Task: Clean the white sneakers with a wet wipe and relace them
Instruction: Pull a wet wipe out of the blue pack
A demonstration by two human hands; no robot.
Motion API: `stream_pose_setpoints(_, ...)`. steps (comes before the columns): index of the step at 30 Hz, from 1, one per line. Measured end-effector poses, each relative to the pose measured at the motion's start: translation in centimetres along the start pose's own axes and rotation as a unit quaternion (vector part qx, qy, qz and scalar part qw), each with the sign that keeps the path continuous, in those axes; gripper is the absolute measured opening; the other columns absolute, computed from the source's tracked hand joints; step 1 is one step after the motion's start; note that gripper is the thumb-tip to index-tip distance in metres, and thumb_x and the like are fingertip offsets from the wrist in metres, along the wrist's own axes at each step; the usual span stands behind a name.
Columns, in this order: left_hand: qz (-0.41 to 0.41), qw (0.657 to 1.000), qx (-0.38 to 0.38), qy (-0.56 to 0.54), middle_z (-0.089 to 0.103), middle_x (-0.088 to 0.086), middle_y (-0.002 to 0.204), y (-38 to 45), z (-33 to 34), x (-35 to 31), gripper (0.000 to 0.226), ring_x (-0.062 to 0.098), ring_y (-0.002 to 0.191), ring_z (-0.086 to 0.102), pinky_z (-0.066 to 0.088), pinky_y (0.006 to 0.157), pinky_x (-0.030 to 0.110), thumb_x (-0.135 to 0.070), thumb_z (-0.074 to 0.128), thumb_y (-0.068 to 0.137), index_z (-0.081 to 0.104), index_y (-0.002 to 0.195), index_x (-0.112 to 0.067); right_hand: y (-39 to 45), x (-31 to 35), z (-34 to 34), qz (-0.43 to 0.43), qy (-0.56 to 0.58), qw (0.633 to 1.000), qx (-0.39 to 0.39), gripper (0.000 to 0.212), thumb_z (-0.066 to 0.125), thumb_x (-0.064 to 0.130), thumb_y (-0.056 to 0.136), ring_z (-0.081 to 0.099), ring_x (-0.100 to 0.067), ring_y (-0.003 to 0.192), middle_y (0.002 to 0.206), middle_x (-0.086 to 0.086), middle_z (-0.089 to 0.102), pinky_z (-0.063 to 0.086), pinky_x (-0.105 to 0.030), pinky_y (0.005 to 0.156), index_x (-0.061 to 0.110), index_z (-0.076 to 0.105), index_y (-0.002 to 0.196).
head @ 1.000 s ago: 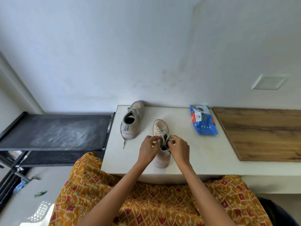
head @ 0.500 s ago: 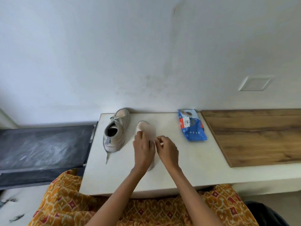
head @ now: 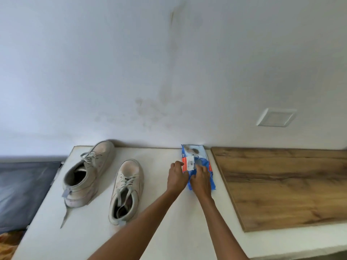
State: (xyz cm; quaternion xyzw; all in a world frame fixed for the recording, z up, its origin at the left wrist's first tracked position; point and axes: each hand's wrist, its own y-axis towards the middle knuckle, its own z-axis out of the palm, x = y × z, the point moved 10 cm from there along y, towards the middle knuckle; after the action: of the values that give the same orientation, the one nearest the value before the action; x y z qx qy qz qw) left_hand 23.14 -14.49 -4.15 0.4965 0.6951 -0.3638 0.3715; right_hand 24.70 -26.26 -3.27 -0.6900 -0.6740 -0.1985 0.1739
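One crinkly blue plastic wipe pack [head: 199,162] is lying flat on the smooth white slab [head: 169,212], just left of the grained wooden board [head: 281,184]. The left hand [head: 176,178] is gripping its left edge, fingers curled; the right hand [head: 201,180] is pinching at its top face. Two scuffed white sneakers are sitting left of the pack: the near sneaker [head: 126,190] laced, the far sneaker [head: 88,173] trailing one loose lace [head: 64,215].

both forearms extended, hands side by side, left hand [head: 176,175] and right hand [head: 200,180] fingers curled
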Motion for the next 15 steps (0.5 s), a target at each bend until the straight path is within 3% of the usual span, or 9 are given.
stream_pose_setpoints(3,0.001,1.0,-0.018,0.02,0.048,0.01,0.126,1.7,0.4,-0.3,0.035,0.022,0.112,0.052,0.047,0.088,0.031,-0.027,0.051,0.095,0.045,0.125,-0.01,0.6,-0.4,1.1,-0.043,0.02,0.999,-0.009,0.028,0.053,0.014,0.092,0.054,-0.022,0.111,0.121,-0.008,0.059,0.05,-0.033,0.089,0.009,0.056,0.119)
stream_pose_setpoints(6,0.006,0.998,-0.023,0.059,0.049,0.007,0.118,2.2,0.3,-0.3,0.041,0.023,0.109,0.05,0.045,0.082,0.031,-0.036,0.056,0.09,0.046,0.12,-0.01,-0.8,-0.7,1.9,-0.059,0.066,0.996,-0.016,0.015,0.051,0.01,0.093,0.057,-0.014,0.087,0.096,-0.009,0.065,0.049,-0.022,0.07,0.006,0.063,0.1)
stream_pose_setpoints(9,-0.012,0.995,-0.02,0.093,0.054,0.007,0.106,1.8,0.4,1.2,0.026,0.023,0.094,0.055,0.044,0.073,0.028,-0.025,0.06,0.085,0.052,0.105,-0.01,-2.5,-0.3,2.5,-0.091,0.07,0.993,-0.017,0.016,0.05,0.008,0.092,0.055,-0.014,0.083,0.087,-0.007,0.064,0.044,-0.017,0.063,0.006,0.065,0.094)
stream_pose_setpoints(11,-0.029,0.996,-0.036,0.076,0.06,0.006,0.09,1.2,-0.3,2.3,0.005,0.021,0.078,0.057,0.044,0.064,0.027,-0.011,0.054,0.083,0.056,0.088,-0.01,-2.9,-1.0,2.1,-0.069,0.109,0.991,-0.042,0.02,0.048,0.007,0.093,0.058,-0.013,0.082,0.087,-0.003,0.066,0.041,-0.011,0.062,0.01,0.068,0.094)
stream_pose_setpoints(15,-0.069,0.996,-0.056,-0.019,0.056,0.005,0.069,0.3,-1.0,4.1,0.01,0.019,0.063,0.053,0.042,0.055,0.026,-0.005,0.052,0.083,0.055,0.074,-0.007,-2.6,-2.0,1.2,-0.026,0.107,0.993,-0.046,0.024,0.046,0.017,0.098,0.063,-0.014,0.09,0.103,-0.002,0.069,0.041,-0.008,0.069,0.013,0.065,0.112)
